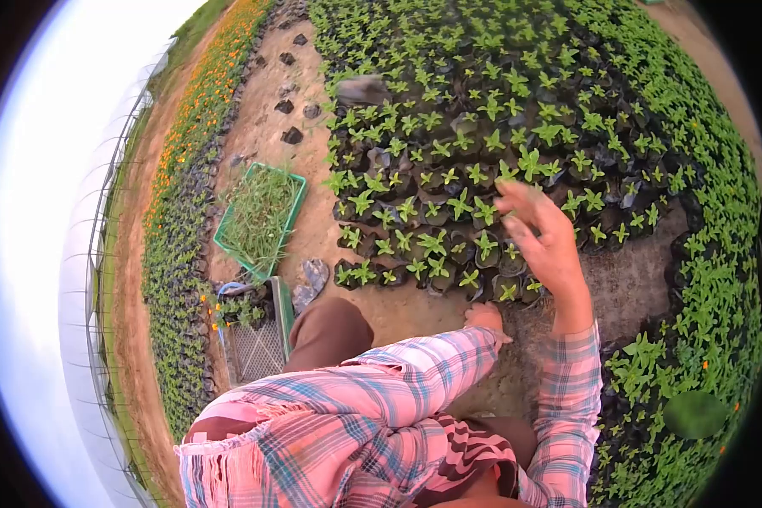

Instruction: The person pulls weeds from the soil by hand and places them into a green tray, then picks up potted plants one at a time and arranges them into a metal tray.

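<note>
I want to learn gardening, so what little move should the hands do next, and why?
Maybe lower the right hand gently to the front seedlings, because it looks raised, while the left hand is down low beside them.

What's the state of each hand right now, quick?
Left hand: low beside the front seedlings; grip can't be told.
Right hand: partly open over the seedlings, fingers blurred; nothing clearly held.
</note>
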A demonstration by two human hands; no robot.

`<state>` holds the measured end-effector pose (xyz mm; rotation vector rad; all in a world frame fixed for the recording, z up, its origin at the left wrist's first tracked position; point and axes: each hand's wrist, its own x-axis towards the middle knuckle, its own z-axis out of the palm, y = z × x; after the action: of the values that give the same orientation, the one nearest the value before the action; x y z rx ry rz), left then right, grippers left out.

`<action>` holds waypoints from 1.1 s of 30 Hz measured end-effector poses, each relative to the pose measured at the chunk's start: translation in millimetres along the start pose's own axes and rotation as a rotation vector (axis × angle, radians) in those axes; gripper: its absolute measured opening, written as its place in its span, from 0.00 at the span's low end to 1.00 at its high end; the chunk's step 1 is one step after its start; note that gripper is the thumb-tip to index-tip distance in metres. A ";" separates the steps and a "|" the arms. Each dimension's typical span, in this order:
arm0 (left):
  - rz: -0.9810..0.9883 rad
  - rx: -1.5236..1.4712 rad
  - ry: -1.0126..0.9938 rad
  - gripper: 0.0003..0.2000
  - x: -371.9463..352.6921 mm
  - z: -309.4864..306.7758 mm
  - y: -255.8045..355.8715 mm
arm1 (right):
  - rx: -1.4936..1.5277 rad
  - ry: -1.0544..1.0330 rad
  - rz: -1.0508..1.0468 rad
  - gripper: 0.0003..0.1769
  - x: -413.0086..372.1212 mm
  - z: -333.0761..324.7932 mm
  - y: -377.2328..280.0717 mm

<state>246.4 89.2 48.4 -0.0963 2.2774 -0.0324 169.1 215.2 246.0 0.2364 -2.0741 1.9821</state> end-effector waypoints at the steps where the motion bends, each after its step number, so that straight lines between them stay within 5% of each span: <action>1: -0.032 0.023 0.012 0.44 -0.4 -3.4 2.1 | 0.010 0.042 0.125 0.19 -13.1 -10.9 30.0; 5: -0.088 0.081 0.013 0.44 -2.2 -5.1 9.6 | 0.073 0.478 0.445 0.09 -92.8 -50.0 142.7; 9: -0.124 0.089 -0.006 0.44 8.7 -1.0 9.3 | -0.048 0.612 0.576 0.09 -155.1 -74.8 159.9; 13: 0.129 0.393 -0.011 0.47 15.7 12.6 0.5 | -0.070 0.782 0.562 0.11 -202.2 -122.3 185.8; 14: 0.144 0.441 -0.090 0.48 19.2 8.0 2.5 | -0.459 0.750 0.552 0.12 -197.0 -134.5 162.3; 16: 0.200 0.448 -0.170 0.48 41.0 31.6 -7.7 | -0.751 0.741 0.571 0.15 -214.6 -175.7 156.5; 17: 0.257 0.526 0.028 0.48 43.0 43.1 -12.2 | -0.914 0.788 0.447 0.14 -227.6 -198.5 173.6; 18: 0.238 0.521 0.021 0.50 35.1 32.4 -5.4 | -1.053 0.769 0.404 0.12 -224.2 -218.7 174.8; 25: 0.129 0.508 -0.005 0.54 28.1 14.5 6.0 | -1.184 0.740 0.352 0.13 -178.6 -304.0 182.5; 28: 0.076 0.463 -0.009 0.53 29.2 18.1 5.8 | -1.356 0.777 0.653 0.13 -171.9 -311.9 185.0; 31: 0.091 0.460 0.033 0.53 29.6 21.2 2.0 | -1.335 1.004 0.746 0.13 -169.7 -303.4 183.4; 33: 0.106 0.451 0.050 0.54 28.7 19.2 3.6 | -1.313 0.971 0.757 0.14 -175.5 -299.6 186.1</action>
<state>242.1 90.7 14.0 0.2643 2.2651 -0.4932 304.2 513.0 26.2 -1.5277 -2.2451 0.2610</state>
